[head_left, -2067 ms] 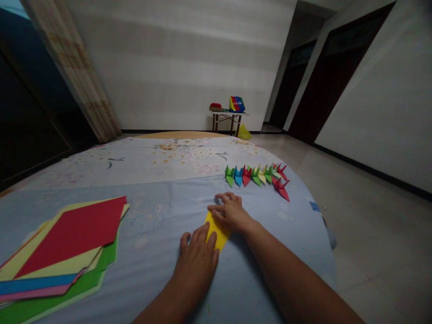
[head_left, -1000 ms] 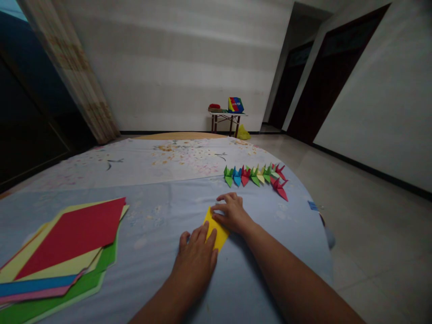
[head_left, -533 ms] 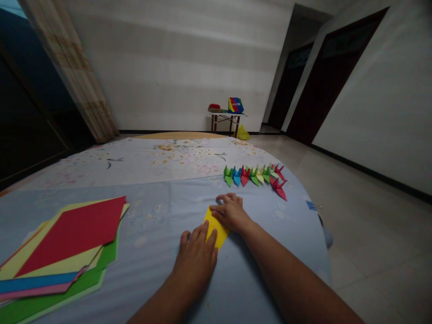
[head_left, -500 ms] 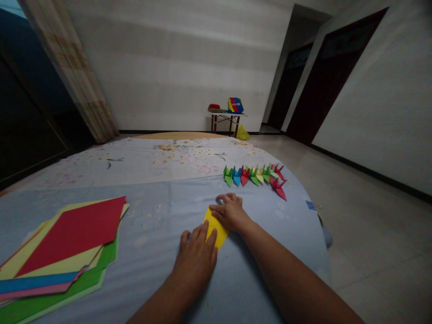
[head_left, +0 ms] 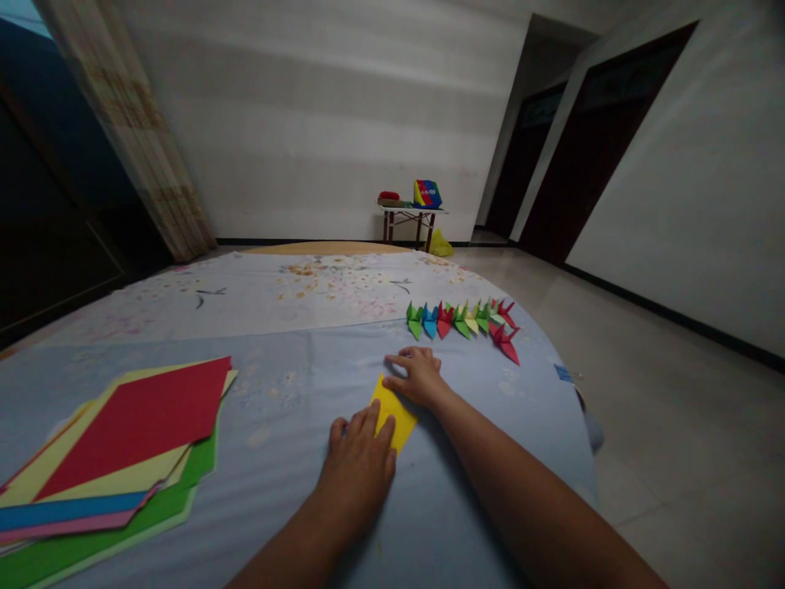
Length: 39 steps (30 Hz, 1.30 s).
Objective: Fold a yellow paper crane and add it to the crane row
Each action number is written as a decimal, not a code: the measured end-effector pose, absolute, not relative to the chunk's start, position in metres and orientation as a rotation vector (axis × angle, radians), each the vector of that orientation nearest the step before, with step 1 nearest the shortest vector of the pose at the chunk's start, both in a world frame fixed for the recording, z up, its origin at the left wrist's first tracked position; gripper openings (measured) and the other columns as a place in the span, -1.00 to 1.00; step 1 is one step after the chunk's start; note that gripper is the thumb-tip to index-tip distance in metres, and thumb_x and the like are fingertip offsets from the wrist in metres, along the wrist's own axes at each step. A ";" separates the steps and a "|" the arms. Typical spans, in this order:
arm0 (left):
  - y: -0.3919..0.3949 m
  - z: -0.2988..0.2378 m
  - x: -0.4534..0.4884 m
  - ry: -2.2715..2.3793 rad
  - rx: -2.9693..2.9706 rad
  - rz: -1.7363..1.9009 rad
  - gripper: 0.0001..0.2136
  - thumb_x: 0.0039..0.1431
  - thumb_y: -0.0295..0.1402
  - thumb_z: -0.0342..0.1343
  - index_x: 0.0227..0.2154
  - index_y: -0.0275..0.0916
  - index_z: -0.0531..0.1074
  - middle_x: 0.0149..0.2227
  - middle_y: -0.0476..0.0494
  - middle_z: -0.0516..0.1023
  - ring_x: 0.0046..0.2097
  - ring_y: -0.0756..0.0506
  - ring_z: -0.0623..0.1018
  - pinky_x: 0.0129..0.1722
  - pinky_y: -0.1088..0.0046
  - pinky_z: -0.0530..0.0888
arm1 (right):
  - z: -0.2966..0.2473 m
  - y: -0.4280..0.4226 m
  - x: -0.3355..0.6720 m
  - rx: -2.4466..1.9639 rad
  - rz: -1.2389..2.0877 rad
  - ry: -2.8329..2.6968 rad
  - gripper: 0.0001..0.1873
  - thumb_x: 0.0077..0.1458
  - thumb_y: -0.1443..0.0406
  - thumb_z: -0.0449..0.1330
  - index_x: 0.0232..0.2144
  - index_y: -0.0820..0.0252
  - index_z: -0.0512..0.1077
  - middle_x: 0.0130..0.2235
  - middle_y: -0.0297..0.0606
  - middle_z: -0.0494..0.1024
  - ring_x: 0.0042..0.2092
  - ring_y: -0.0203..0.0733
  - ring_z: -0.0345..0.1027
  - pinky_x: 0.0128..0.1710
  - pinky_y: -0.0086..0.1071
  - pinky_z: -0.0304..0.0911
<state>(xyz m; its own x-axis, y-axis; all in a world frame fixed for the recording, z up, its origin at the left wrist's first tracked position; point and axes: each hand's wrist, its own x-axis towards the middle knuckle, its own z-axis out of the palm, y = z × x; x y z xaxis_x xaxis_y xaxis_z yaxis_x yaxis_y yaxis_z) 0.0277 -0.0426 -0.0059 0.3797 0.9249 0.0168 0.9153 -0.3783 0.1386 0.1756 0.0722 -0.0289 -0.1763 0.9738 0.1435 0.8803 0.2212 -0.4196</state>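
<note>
A yellow piece of folded paper (head_left: pixel 396 419) lies flat on the cloth-covered table (head_left: pixel 294 483) between my hands. My left hand (head_left: pixel 356 450) rests on its left side, fingers spread and pressing down on the sheet. At the paper's upper edge is my right hand (head_left: pixel 417 376), its thumb touching near the top corner and its other fingers stretched out to the left over the cloth. Part of the paper is covered by my fingers. Beyond the right hand stands a row of folded paper cranes (head_left: pixel 461 319) in green, blue, red and pale yellow.
On the left lies a stack of coloured paper sheets (head_left: pixel 141 417), a red one on top. Near the far wall, a small table (head_left: pixel 408 211) carries a multicoloured box (head_left: pixel 428 194). A yellow bag (head_left: pixel 440 244) sits on the floor beside it.
My right hand has shifted slightly up and left, uncovering more of the yellow paper's upper edge. My left hand stays on the sheet.
</note>
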 end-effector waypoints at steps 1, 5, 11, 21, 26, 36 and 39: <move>-0.043 -0.006 0.028 1.691 2.517 0.134 -0.62 0.18 -0.34 -0.15 0.05 -0.17 0.29 0.19 -0.29 0.21 0.15 -0.24 0.24 0.07 0.01 0.09 | -0.029 0.075 0.174 -1.734 0.339 -2.118 -0.47 -0.10 -0.06 0.19 -0.03 -0.22 0.33 0.02 -0.26 0.30 0.06 0.01 -0.01 -0.02 -0.12 -0.08; -0.042 -0.008 0.028 1.700 2.524 0.143 -0.62 0.18 -0.33 -0.15 0.06 -0.17 0.29 0.18 -0.28 0.22 0.15 -0.25 0.24 0.07 0.00 0.08 | -0.026 0.085 0.170 -1.783 0.319 -2.087 -0.48 -0.11 -0.09 0.17 -0.06 -0.19 0.36 0.00 -0.25 0.31 0.05 0.01 0.01 -0.04 -0.12 -0.06; -0.043 -0.001 0.027 1.663 2.504 0.121 -0.62 0.18 -0.33 -0.15 0.05 -0.17 0.29 0.18 -0.29 0.22 0.16 -0.24 0.24 0.06 0.02 0.09 | -0.018 0.090 0.165 -1.824 0.280 -2.051 -0.55 0.02 0.00 0.12 -0.04 -0.08 0.36 -0.02 -0.19 0.32 0.04 0.02 0.02 -0.04 -0.12 -0.05; -0.022 0.004 0.006 1.501 2.472 0.239 -0.64 0.22 -0.35 -0.23 0.04 -0.05 0.26 0.07 -0.10 0.38 0.06 -0.15 0.33 -0.04 0.18 0.18 | -0.010 0.039 0.185 -1.574 0.450 -2.230 -0.51 -0.03 0.02 0.17 -0.02 -0.07 0.33 -0.01 -0.23 0.31 0.03 -0.05 0.03 -0.03 -0.15 -0.03; -0.021 -0.002 0.004 1.502 2.475 0.284 -0.68 0.18 -0.34 -0.13 -0.01 -0.11 0.28 0.04 -0.12 0.40 0.03 -0.15 0.33 -0.05 0.22 0.18 | -0.014 0.025 0.188 -1.532 0.460 -2.331 -0.36 -0.09 -0.01 0.20 0.06 -0.03 0.24 0.07 -0.20 0.24 0.10 0.00 -0.06 0.02 -0.10 -0.09; -0.023 -0.006 0.003 1.491 2.516 0.280 -0.68 0.20 -0.29 -0.12 0.00 -0.13 0.30 0.09 -0.15 0.35 0.08 -0.15 0.29 -0.03 0.23 0.17 | -0.016 0.019 0.187 -1.580 0.470 -2.405 -0.16 -0.19 -0.08 0.22 0.13 0.02 0.12 0.16 -0.09 0.11 0.16 0.08 -0.15 0.03 0.01 -0.11; -0.023 -0.006 0.002 1.480 2.522 0.270 -0.67 0.20 -0.28 -0.12 0.01 -0.14 0.30 0.10 -0.15 0.34 0.10 -0.16 0.28 -0.01 0.22 0.16 | -0.016 0.017 0.188 -1.607 0.465 -2.401 -0.12 -0.21 -0.07 0.23 0.14 0.04 0.09 0.18 -0.06 0.08 0.18 0.10 -0.17 0.04 0.02 -0.12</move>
